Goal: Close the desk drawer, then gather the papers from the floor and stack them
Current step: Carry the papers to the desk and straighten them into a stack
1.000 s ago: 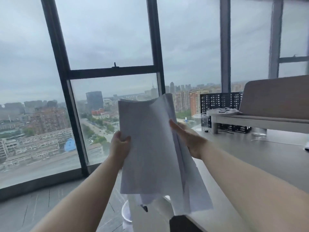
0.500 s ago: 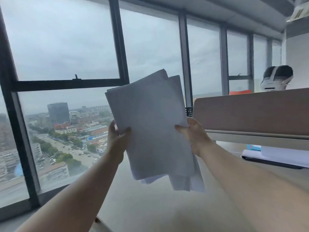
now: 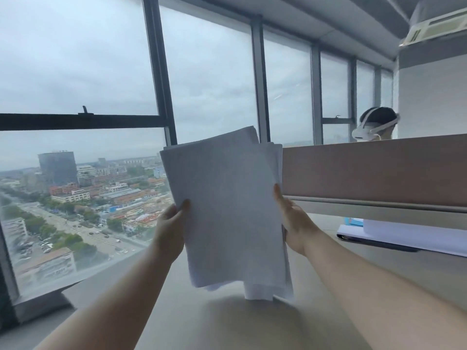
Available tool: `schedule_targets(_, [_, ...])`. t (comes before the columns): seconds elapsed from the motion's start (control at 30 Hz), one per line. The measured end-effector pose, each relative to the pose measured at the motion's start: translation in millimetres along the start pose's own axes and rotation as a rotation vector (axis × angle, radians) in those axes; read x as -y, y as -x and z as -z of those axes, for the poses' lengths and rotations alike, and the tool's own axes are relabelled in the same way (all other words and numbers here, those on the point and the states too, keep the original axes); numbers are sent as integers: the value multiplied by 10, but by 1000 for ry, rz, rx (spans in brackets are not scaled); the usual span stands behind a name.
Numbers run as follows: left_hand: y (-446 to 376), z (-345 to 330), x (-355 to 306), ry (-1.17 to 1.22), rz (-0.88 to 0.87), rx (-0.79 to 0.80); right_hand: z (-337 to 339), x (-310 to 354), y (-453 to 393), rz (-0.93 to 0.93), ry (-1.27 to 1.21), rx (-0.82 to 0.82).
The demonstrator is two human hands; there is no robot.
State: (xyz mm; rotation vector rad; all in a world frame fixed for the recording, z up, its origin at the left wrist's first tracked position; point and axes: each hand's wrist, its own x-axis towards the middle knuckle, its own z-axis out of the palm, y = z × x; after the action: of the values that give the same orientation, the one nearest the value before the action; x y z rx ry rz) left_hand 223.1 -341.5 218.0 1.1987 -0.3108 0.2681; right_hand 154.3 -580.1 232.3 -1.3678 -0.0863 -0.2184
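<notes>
A loose bundle of white papers [image 3: 230, 210] is held upright in front of me, above the grey desk top [image 3: 227, 324]. Its sheets are uneven, with corners sticking out at the top and bottom. My left hand [image 3: 170, 229] grips the bundle's left edge, thumb on the front. At the right edge my right hand [image 3: 294, 221] presses flat against the sheets, fingers pointing up. The lower ends of the sheets hang just over the desk. The drawer and the floor are out of view.
A brown partition panel [image 3: 374, 170] runs along the desk's far side on the right. Below it lie white sheets on a dark flat object [image 3: 394, 237]. A person wearing a white headset [image 3: 374, 127] sits behind the panel. Tall windows [image 3: 75, 72] stand to the left.
My view has swung right and upward, from the window and shelf to the partition. The papers stay in both hands and have come over the desk, with the sheets squared closer together.
</notes>
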Motion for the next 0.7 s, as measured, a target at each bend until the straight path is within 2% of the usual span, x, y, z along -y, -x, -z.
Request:
schedule_targets(0.13, [10, 40, 97, 62, 57, 70, 67, -87, -70, -38, 6, 11])
schedule_targets(0.3, [-22, 122, 169, 87, 67, 78, 89, -149, -70, -71, -19, 1])
schedule_targets(0.4, [-37, 186, 196, 76, 78, 109, 66, -182, -82, -64, 66, -24])
schedule_targets(0.53, [-48, 261, 202, 53, 85, 145, -3, -196, -106, -2, 181, -105])
schedule_targets(0.7, [-63, 334, 257, 32, 97, 88, -51, -240, -212, 84, 260, -295])
